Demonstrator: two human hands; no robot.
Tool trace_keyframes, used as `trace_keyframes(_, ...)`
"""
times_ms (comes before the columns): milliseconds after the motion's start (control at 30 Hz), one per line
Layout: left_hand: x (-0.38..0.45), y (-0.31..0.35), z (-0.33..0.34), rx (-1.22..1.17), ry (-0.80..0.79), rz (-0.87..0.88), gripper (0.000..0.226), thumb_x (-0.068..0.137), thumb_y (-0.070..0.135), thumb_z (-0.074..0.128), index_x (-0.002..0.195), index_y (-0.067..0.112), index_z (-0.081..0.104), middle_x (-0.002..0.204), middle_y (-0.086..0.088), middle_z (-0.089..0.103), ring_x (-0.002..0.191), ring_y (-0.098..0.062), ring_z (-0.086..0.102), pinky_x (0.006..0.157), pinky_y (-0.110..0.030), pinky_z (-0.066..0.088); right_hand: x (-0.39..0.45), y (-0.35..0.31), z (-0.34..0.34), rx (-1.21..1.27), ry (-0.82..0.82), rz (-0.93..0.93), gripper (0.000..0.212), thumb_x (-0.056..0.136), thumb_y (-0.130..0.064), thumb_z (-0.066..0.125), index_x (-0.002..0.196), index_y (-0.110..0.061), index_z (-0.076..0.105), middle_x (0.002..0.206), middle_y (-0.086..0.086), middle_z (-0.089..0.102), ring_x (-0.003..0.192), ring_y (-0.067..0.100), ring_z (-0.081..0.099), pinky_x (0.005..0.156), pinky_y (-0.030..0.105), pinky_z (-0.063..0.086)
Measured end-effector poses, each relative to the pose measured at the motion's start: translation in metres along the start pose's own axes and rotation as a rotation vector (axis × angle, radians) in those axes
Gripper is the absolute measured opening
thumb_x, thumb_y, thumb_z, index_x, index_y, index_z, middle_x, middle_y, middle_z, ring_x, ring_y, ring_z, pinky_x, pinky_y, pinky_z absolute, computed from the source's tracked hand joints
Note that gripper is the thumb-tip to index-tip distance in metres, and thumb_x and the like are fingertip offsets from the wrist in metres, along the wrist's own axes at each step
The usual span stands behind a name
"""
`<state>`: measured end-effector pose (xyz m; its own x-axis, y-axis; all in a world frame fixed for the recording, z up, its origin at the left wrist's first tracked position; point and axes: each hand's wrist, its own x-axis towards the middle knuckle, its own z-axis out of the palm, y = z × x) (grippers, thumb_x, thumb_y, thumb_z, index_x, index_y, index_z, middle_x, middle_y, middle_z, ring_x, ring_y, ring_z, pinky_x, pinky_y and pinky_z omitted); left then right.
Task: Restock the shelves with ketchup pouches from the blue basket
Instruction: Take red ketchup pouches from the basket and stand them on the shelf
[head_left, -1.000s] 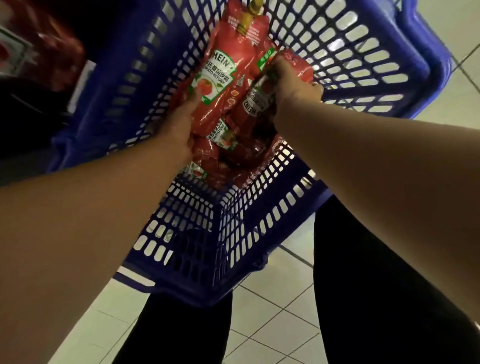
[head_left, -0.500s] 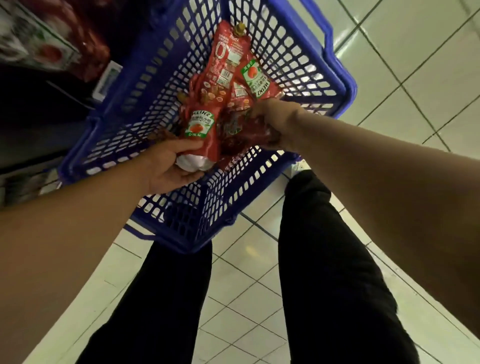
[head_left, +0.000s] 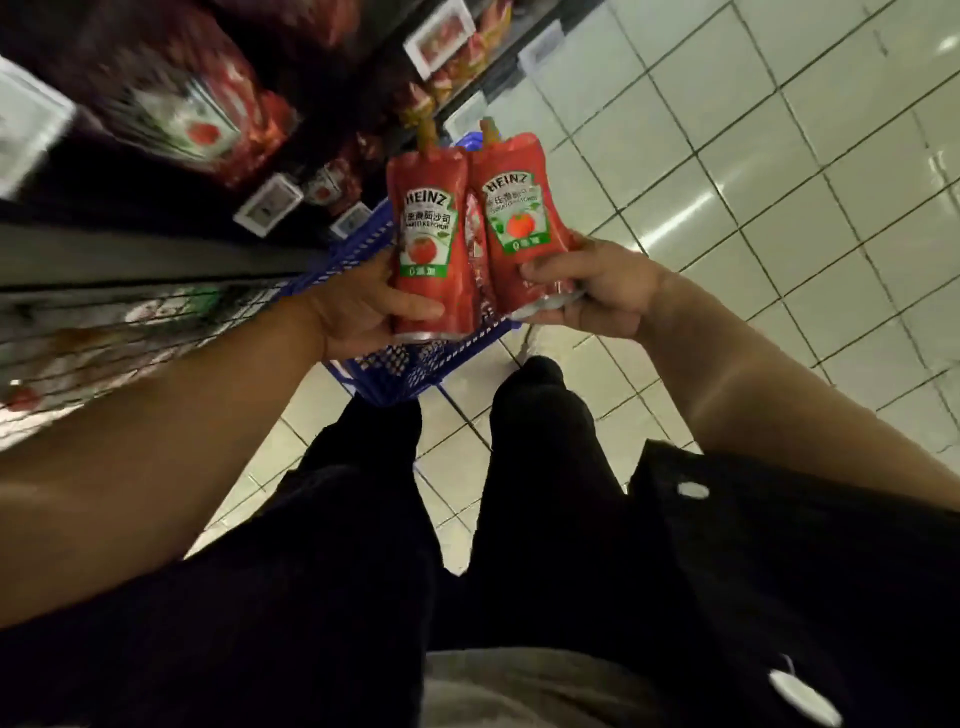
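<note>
Two red ketchup pouches are held up side by side above the blue basket (head_left: 395, 364), one in each hand. The left pouch (head_left: 434, 244) is gripped near its base by the left hand (head_left: 358, 312), with the thumb curled across the front below the label and the remaining fingers wrapped behind it (those fingers are hidden by the pouch). The right pouch (head_left: 519, 218) is gripped at its lower end by the right hand (head_left: 597, 291), the thumb being pressed on the front just under the green strip of the label and the fingers curled beneath the base. Both pouches are held upright, spouts pointing away from the hands, and their inner edges are touching. A third strip of red packaging is seen in the gap between the two; which hand holds it cannot be told.

The basket is seen only in part, directly below and beyond both hands, its mesh wall showing under the left wrist and between the two hands. Whether further pouches remain inside it cannot be told.

Beyond and to the left of the left hand, the shelves (head_left: 156, 249) are seen, stocked with red packages (head_left: 218, 104) and fitted with price tags (head_left: 267, 205) (all strongly blurred). To the right of the right hand and below both forearms, a pale tiled floor (head_left: 779, 182) is seen, and the person's dark trousers (head_left: 519, 493) lie below the hands.
</note>
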<state>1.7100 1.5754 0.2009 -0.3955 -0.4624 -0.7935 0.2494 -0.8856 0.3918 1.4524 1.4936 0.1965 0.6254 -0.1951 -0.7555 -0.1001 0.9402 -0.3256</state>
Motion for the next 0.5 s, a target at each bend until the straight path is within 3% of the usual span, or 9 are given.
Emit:
trace_keyframes(67,-0.032,0.022,0.029,0.081,0.078,0.121,0.071,0.066,-0.011,0.072,0.123,0.031,0.063,0.112,-0.004,0.075,0.103,-0.022,0.072,0.078,-0.037,0.060,-0.034,-0.026,0.020,-0.129,-0.020,-0.077,0.066,0.081,0.004,0.069,0.142,-0.007,0.048,0.135,0.018,0.062,0.123,0.039,0.059,0.099,0.051,0.053)
trace_keyframes(167,-0.074,0.048,0.067,0.155,0.169,0.313,0.086,0.061,-0.012,0.078,0.136,0.021,0.052,0.119,-0.013,0.070,0.107,-0.029,0.069,0.083,-0.042,0.059,-0.080,-0.062,0.053,-0.247,-0.110,-0.228,0.064,0.079,0.011,0.069,0.136,-0.014,0.053,0.126,0.013,0.068,0.118,0.033,0.065,0.093,0.046,0.057)
trace_keyframes(267,-0.111,0.066,0.096,0.074,0.341,0.497,0.062,0.068,0.004,0.083,0.118,0.034,0.065,0.110,-0.001,0.075,0.100,-0.020,0.073,0.077,-0.034,0.059,-0.113,-0.091,0.083,-0.323,-0.116,-0.303,0.076,0.074,0.013,0.073,0.138,-0.019,0.050,0.128,0.016,0.067,0.118,0.035,0.064,0.095,0.049,0.056)
trace_keyframes(333,-0.136,0.076,0.113,0.008,0.434,0.593,0.047,0.070,0.025,0.086,0.110,0.043,0.070,0.113,0.002,0.075,0.102,-0.018,0.073,0.078,-0.031,0.059,-0.129,-0.108,0.101,-0.347,-0.091,-0.324,0.076,0.072,0.002,0.081,0.140,-0.017,0.051,0.128,0.017,0.067,0.116,0.035,0.065,0.092,0.048,0.057)
trace_keyframes(400,-0.159,0.086,0.126,-0.064,0.487,0.654,0.049,0.067,0.039,0.088,0.113,0.043,0.069,0.117,0.003,0.075,0.106,-0.019,0.072,0.079,-0.032,0.059,-0.143,-0.124,0.125,-0.362,-0.056,-0.336,0.072,0.072,-0.026,0.090,0.135,-0.016,0.057,0.124,0.014,0.070,0.111,0.032,0.069,0.085,0.043,0.059)
trace_keyframes(500,-0.190,0.098,0.141,-0.127,0.531,0.739,0.045,0.069,0.042,0.087,0.112,0.040,0.072,0.118,0.000,0.074,0.108,-0.021,0.072,0.081,-0.035,0.059,-0.157,-0.138,0.165,-0.471,-0.001,-0.419,0.069,0.065,-0.053,0.088,0.120,-0.016,0.068,0.116,0.014,0.073,0.105,0.033,0.071,0.088,0.050,0.059)
